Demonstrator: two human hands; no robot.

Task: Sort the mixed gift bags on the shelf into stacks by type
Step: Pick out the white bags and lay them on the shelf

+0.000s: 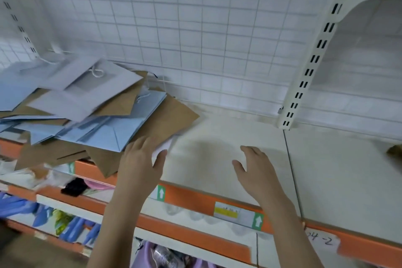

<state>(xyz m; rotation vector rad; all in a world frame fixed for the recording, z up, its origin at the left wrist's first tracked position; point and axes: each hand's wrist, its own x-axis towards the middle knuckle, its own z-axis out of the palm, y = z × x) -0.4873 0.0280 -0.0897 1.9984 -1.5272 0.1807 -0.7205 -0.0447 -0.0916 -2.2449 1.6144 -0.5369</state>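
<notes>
A: Where are the gift bags [87, 111]?

B: Heaped unsorted at the shelf's [228, 137] left end. A white corner is pinched by the left hand [141, 159]; the right hand [254, 165] is spread, nothing held.

A: What is risked?

B: The overhanging brown bags [65, 154] may be dragged off.

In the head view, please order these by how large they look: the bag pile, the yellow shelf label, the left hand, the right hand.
1. Bag pile.
2. Left hand and right hand: they look alike, so no ranking.
3. Yellow label.
The label lies nearer the camera, yet looks smallest.
</notes>
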